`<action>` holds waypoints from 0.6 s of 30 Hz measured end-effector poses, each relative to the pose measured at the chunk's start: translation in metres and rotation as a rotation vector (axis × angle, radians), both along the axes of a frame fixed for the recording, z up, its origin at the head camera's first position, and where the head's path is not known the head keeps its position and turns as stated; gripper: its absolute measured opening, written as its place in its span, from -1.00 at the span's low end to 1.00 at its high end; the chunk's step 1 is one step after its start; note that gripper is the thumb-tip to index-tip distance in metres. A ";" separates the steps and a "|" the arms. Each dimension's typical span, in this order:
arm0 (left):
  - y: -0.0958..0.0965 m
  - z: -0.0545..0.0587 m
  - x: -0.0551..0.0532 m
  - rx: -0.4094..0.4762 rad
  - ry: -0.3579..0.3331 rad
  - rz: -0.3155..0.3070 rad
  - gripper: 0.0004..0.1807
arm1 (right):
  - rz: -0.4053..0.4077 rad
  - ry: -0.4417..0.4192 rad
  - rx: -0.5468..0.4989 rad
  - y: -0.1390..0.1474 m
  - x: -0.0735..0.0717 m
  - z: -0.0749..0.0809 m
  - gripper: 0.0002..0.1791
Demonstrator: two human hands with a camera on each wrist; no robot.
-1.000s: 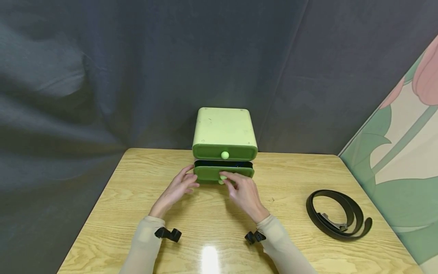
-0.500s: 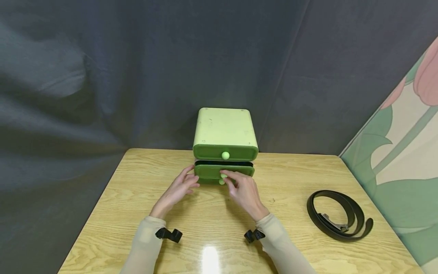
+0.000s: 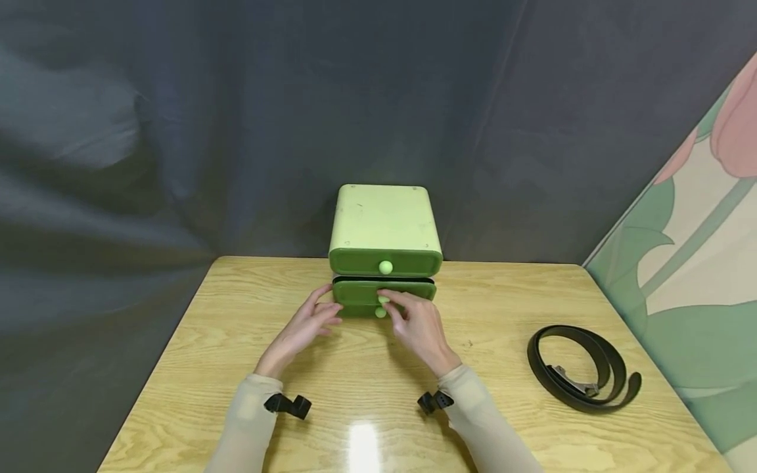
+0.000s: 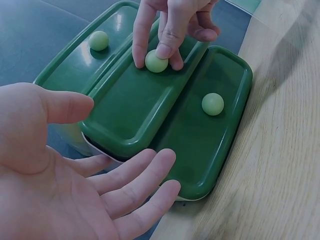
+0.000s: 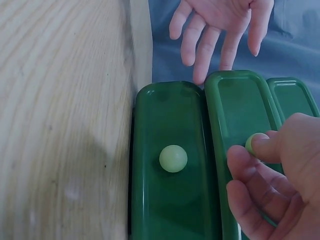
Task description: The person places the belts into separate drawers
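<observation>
A small cabinet (image 3: pixel 387 217) with a pale green top and dark green drawer fronts stands at the back of the table. Its middle drawer (image 4: pixel 125 107) juts out a little past the top and bottom ones. My right hand (image 3: pixel 420 327) pinches that drawer's round, light green knob (image 4: pixel 156 61) between thumb and fingers. At the cabinet's left side, my left hand (image 3: pixel 298 328) is held with fingers spread and palm toward it, fingertips close to the middle drawer's edge. The bottom drawer (image 5: pixel 172 120) is flush, its knob (image 5: pixel 173 158) untouched. Only a thin dark gap shows above the middle drawer; its inside is hidden.
A coiled black belt (image 3: pixel 612 368) with a metal buckle lies on the wooden table (image 3: pixel 485 427) at the right. Dark grey cloth (image 3: pixel 284 131) hangs behind the cabinet, and a flower-patterned panel (image 3: pixel 698 282) borders the table's right side.
The middle drawer has slid inward, narrowing the dark opening above its front. My right hand has gone along with the knob. The left hand stays beside the cabinet.
</observation>
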State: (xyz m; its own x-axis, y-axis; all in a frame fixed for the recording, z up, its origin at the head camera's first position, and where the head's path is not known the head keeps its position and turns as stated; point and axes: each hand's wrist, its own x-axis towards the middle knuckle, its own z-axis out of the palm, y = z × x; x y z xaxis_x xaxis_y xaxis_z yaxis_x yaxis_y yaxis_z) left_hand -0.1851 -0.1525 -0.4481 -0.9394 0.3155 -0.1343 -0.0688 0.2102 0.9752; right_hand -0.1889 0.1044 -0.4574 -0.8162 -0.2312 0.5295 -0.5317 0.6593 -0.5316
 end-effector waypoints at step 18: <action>-0.001 -0.001 0.000 0.028 0.008 0.023 -0.25 | -0.024 -0.021 -0.015 -0.003 -0.010 -0.002 -0.73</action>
